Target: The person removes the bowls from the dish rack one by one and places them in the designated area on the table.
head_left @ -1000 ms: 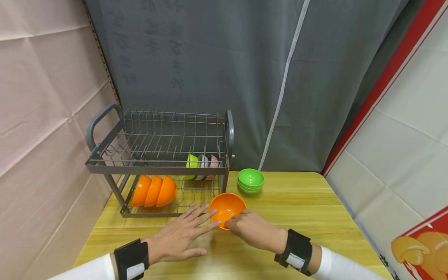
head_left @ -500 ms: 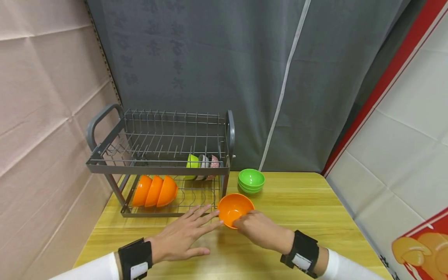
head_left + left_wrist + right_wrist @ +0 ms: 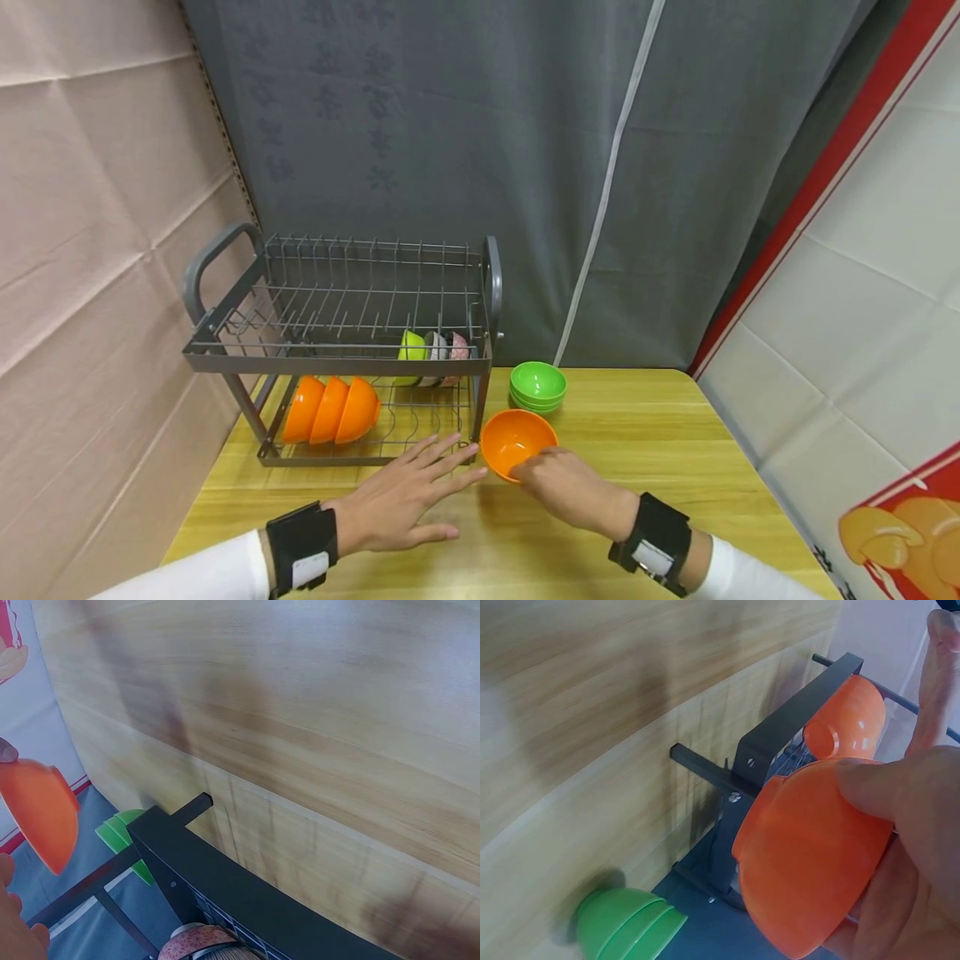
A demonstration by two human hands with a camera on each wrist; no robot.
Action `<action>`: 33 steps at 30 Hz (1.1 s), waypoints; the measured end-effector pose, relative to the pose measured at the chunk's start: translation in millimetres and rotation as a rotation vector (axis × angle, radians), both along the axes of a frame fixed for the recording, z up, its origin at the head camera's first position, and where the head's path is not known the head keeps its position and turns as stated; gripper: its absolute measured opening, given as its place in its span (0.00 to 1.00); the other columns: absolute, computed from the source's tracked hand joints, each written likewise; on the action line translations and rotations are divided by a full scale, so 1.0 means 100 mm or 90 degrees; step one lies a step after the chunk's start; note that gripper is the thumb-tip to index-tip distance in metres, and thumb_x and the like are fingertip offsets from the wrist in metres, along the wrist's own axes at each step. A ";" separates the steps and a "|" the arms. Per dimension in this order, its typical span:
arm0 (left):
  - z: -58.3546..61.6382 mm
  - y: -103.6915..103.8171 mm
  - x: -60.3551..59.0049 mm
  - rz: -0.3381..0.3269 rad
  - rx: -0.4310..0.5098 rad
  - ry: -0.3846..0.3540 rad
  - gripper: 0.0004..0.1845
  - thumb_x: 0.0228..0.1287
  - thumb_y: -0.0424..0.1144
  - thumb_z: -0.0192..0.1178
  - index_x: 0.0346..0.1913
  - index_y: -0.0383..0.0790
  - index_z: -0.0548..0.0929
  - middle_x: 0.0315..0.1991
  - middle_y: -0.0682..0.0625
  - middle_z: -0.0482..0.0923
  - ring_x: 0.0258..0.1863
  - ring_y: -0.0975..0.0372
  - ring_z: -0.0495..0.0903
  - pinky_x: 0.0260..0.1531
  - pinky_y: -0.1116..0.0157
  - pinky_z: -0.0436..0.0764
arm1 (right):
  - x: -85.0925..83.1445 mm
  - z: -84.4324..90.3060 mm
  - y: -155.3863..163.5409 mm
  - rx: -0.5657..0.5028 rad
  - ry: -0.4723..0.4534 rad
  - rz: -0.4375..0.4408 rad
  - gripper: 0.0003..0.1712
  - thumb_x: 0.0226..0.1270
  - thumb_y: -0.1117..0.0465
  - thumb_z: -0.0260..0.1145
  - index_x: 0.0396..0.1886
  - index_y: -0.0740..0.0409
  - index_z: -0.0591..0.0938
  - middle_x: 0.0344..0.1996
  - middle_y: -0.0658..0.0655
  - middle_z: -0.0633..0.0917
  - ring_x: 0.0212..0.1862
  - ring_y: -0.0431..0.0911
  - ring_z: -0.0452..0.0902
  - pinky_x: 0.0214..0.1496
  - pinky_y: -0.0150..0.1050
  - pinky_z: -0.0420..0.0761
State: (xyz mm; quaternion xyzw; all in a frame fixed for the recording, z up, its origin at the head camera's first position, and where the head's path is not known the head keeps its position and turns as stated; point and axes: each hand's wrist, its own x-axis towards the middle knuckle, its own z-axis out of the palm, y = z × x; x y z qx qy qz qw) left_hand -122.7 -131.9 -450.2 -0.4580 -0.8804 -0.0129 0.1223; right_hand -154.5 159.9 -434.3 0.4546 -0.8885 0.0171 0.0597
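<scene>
My right hand (image 3: 558,487) pinches the orange bowl (image 3: 517,442) by its rim, tilted above the worktop (image 3: 675,467) beside the dish rack (image 3: 337,350); my left hand (image 3: 401,500) hovers flat, fingers spread. Such a thin rim grip could slip, or the bowl could knock the rack's post.

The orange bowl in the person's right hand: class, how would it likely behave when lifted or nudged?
The orange bowl looks like thin, smooth plastic, so probably light and stiff. The right hand lifts it by the rim alone. Its glossy surface may be slippery, and its small foot suggests it could tip if pushed.
</scene>
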 end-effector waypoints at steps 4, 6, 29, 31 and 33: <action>0.01 0.02 -0.01 0.001 0.001 -0.017 0.40 0.74 0.70 0.39 0.82 0.58 0.52 0.82 0.47 0.53 0.81 0.49 0.53 0.78 0.46 0.59 | -0.03 -0.02 0.03 -0.001 0.009 -0.006 0.03 0.63 0.60 0.72 0.33 0.50 0.84 0.25 0.45 0.87 0.27 0.37 0.79 0.32 0.33 0.80; 0.02 0.03 -0.02 -0.001 0.003 -0.024 0.40 0.74 0.70 0.39 0.82 0.58 0.52 0.82 0.47 0.52 0.81 0.49 0.53 0.78 0.45 0.60 | -0.04 -0.04 0.05 -0.003 0.010 -0.009 0.04 0.63 0.60 0.72 0.32 0.50 0.83 0.24 0.45 0.86 0.27 0.38 0.79 0.31 0.33 0.80; 0.03 0.26 -0.17 -0.016 -0.045 -0.064 0.39 0.74 0.71 0.32 0.82 0.60 0.48 0.84 0.49 0.43 0.83 0.50 0.49 0.79 0.45 0.56 | -0.11 -0.04 0.28 -0.020 0.046 -0.054 0.05 0.62 0.61 0.73 0.31 0.50 0.83 0.25 0.46 0.87 0.29 0.40 0.82 0.35 0.39 0.82; 0.02 0.28 -0.17 -0.020 -0.046 -0.063 0.39 0.74 0.71 0.32 0.82 0.59 0.50 0.84 0.49 0.43 0.83 0.50 0.49 0.79 0.45 0.56 | -0.12 -0.05 0.30 -0.023 0.039 -0.060 0.05 0.62 0.61 0.73 0.32 0.50 0.83 0.25 0.46 0.87 0.29 0.40 0.82 0.35 0.39 0.82; 0.01 0.30 -0.17 -0.026 -0.046 -0.061 0.39 0.75 0.71 0.32 0.82 0.58 0.52 0.84 0.49 0.44 0.83 0.50 0.49 0.79 0.45 0.57 | -0.12 -0.07 0.32 -0.028 0.028 -0.068 0.04 0.63 0.60 0.73 0.32 0.50 0.84 0.26 0.46 0.87 0.29 0.40 0.82 0.34 0.39 0.82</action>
